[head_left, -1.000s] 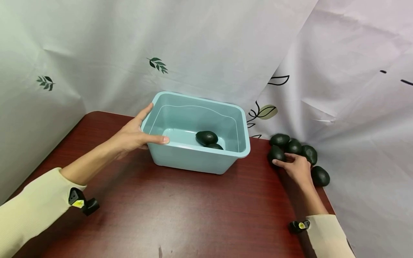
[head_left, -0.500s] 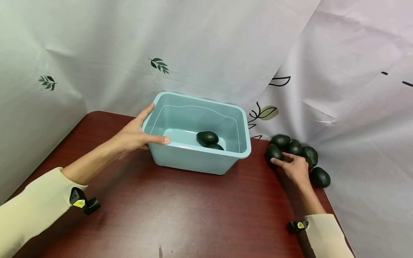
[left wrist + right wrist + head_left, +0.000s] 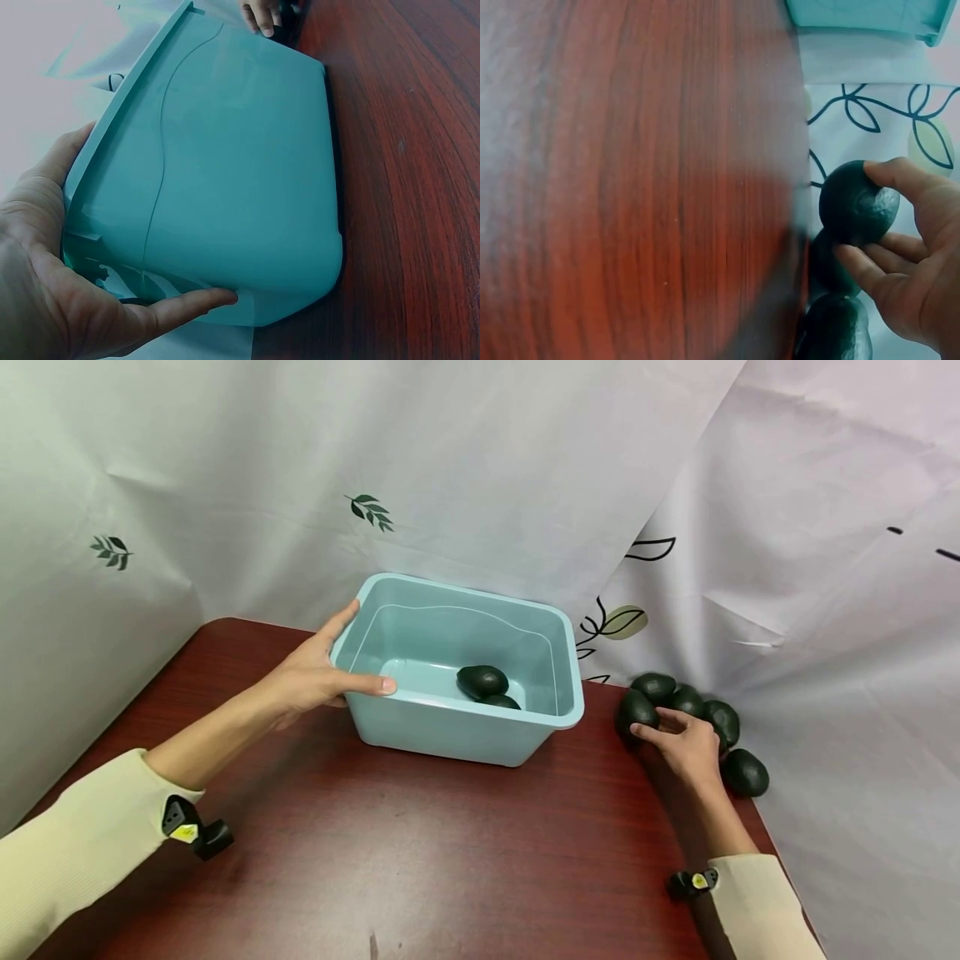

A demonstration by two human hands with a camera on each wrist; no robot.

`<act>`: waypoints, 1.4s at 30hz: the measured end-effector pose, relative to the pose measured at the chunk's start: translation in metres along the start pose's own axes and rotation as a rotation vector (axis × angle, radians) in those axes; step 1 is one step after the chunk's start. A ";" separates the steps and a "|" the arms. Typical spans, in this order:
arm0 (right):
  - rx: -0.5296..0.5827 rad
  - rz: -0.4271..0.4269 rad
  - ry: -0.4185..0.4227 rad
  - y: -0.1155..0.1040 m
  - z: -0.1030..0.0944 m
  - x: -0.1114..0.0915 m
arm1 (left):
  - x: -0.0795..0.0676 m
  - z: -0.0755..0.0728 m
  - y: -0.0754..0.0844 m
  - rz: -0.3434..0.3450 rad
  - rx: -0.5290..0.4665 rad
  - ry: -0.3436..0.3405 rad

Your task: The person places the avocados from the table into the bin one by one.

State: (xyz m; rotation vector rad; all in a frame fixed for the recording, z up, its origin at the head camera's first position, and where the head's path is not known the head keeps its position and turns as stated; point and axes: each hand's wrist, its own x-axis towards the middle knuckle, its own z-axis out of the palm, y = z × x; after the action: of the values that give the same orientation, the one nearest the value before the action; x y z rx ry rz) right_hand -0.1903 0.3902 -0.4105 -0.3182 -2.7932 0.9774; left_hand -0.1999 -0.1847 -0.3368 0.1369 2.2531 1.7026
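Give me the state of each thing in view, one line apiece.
Blue bin: open-topped, on the table, gripped at its left end.
Avocados in the bin: two visible, one partly hidden by the near rim.
Held avocado: whole, pinched, outside the bin.
Other avocados: whole, clustered at the table's right edge.
Left hand: grips the bin.
Right hand: pinches an avocado.
Backdrop: hanging, wrinkled.
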 end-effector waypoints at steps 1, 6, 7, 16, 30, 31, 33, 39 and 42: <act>-0.003 -0.002 0.001 0.000 0.000 0.000 | 0.000 0.000 0.000 0.001 -0.001 0.000; 0.013 -0.010 0.014 -0.003 -0.001 0.000 | 0.000 0.001 -0.001 0.002 -0.016 -0.003; 0.017 -0.013 0.017 -0.003 -0.001 0.001 | 0.000 0.001 -0.001 0.001 -0.017 -0.004; 0.003 -0.022 0.026 -0.011 -0.005 0.005 | 0.000 0.000 0.000 0.002 -0.021 -0.004; 0.006 -0.073 0.016 -0.029 -0.012 0.017 | 0.000 -0.001 0.001 0.002 0.001 -0.004; 0.002 -0.073 0.019 -0.030 -0.012 0.018 | 0.000 0.000 0.001 0.002 0.001 -0.003; 0.000 -0.071 0.022 -0.032 -0.013 0.019 | 0.000 0.000 0.001 0.001 -0.003 -0.004; 0.001 -0.083 0.026 -0.041 -0.015 0.023 | -0.001 -0.001 0.001 0.000 0.006 -0.001; 0.004 -0.085 0.031 -0.046 -0.016 0.025 | -0.001 0.000 0.001 0.002 0.005 0.000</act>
State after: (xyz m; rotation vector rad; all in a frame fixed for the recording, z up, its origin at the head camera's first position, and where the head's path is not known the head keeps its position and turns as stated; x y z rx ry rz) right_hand -0.2172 0.3706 -0.3673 -0.2100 -2.7520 0.9509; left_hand -0.1993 -0.1847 -0.3358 0.1408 2.2584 1.6975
